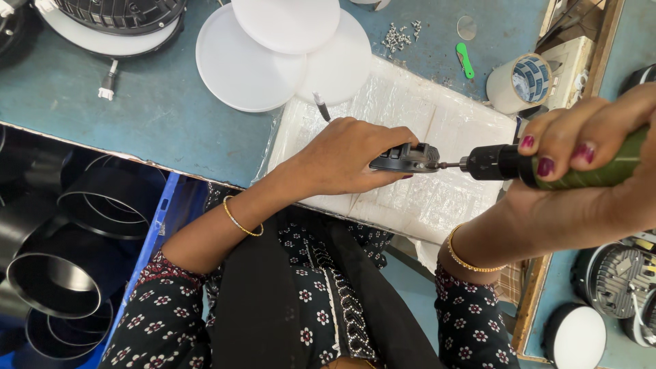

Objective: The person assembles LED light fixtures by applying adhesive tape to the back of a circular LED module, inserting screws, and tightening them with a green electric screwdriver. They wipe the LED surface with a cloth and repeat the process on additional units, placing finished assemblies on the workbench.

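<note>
On the white plastic-wrapped foam pad point(437, 130) that lies over the blue tabletop point(150, 109), the left hand point(348, 154) is clenched over a small dark-grey ribbed metal housing point(404, 158), pinning it down near the pad's middle, while the right hand point(581, 171) is wrapped fast around a green-bodied power screwdriver with a black chuck point(547, 167), held level. Its bit meets the housing's right end, where a fastener presumably sits (too small to confirm). Judgement: the step is best done with the driver kept square to the part, the bit seated before power is applied, pressure light and in line with the bit, and the holding fingers kept clear of the tip; the soft pad may let the part rock, so downward hold should be firm. The housing appears flat and oblong, with moulded fins on its upper face and a matt finish; most of it is covered by the palm. Noted nearby: three round white plastic diffuser discs point(246, 68) overlapping at the pad's far edge, a loose heap of small silver screws point(400, 35), and a cream roll of tape point(523, 82).
</note>
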`<state>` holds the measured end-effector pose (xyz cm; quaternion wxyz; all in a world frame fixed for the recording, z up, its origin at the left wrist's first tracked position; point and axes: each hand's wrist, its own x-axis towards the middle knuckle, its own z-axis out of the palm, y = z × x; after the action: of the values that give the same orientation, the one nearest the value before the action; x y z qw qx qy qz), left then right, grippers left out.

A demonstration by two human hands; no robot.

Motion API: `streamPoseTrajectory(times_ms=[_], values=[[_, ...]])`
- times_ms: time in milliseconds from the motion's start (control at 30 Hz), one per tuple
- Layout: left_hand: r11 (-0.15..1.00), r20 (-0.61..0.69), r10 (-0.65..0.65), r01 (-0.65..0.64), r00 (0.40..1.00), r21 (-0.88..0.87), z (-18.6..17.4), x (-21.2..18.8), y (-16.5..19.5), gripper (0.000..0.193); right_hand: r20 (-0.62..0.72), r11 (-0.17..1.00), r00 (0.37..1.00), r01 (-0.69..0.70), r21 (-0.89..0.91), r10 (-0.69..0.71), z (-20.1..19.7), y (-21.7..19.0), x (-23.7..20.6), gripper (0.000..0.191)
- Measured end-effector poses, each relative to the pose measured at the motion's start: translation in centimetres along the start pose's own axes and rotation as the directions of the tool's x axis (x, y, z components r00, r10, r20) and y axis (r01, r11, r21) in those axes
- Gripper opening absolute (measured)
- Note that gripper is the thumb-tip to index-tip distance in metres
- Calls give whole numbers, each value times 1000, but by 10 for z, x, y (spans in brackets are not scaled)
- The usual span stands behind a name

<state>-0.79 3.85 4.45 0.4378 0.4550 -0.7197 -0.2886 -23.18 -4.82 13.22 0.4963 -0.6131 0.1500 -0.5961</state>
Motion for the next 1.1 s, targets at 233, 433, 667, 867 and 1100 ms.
streamPoseTrajectory(times_ms=[233, 433, 667, 867, 1100], values=[[1000, -26, 21, -22, 999, -12, 2, -1, 0, 31, -11, 999, 1000, 9, -54, -9, 5, 2, 2, 34], [1000, -8, 14, -14, 1000, -10, 2, 1, 2, 31, -8, 998, 1000, 5, -65, -6, 3, 2, -1, 36], [999, -34, 53, -53, 998, -8, 4, -1, 0, 30, -1, 998, 999, 33, -52, -33, 3, 3, -7, 28], [998, -23, 60, -61, 998, -29, 5, -2, -2, 30, 11, 978, 994, 113, -177, -113, 7, 1, -11, 21], [998, -26, 57, -58, 998, -24, 3, -2, -2, 30, 87, 977, 988, 137, -165, -124, 11, 3, -14, 27]])
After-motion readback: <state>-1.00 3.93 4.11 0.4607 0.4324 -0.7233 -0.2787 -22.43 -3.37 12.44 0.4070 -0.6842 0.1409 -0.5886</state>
